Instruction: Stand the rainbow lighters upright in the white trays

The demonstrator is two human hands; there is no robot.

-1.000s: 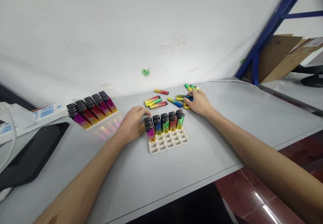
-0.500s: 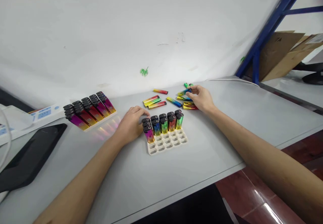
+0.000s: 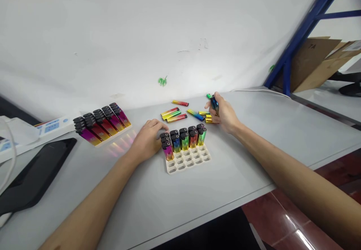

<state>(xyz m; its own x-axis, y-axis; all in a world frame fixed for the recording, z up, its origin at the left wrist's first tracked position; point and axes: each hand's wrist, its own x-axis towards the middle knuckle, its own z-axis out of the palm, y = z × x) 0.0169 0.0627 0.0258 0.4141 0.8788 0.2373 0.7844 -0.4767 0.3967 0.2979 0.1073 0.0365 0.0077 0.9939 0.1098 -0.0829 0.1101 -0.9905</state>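
A cream tray (image 3: 189, 163) with rows of oval slots stands on the grey table. Several upright lighters fill its back rows, with a purple lighter (image 3: 168, 151) in front at the left. My left hand (image 3: 149, 139) rests at the tray's back left corner, fingers curved beside the lighters; its fingertips are partly hidden behind them. My right hand (image 3: 223, 111) is raised at the right, its fingers wrapped round a blue lighter (image 3: 215, 104) with a black top. Loose lighters lie behind the tray, among them a yellow-blue one (image 3: 195, 114) and a red-yellow one (image 3: 177, 118).
A second tray (image 3: 115, 134) full of red-purple lighters stands at the left. Near it are a black phone (image 3: 36, 171) and a white power strip (image 3: 55, 127). A white wall (image 3: 126, 47) rises behind; a blue frame (image 3: 299, 32) and cardboard boxes (image 3: 313, 62) are at the right.
My right hand has lifted the blue lighter off the loose pile and turned it more upright. My left hand has stayed by the tray.
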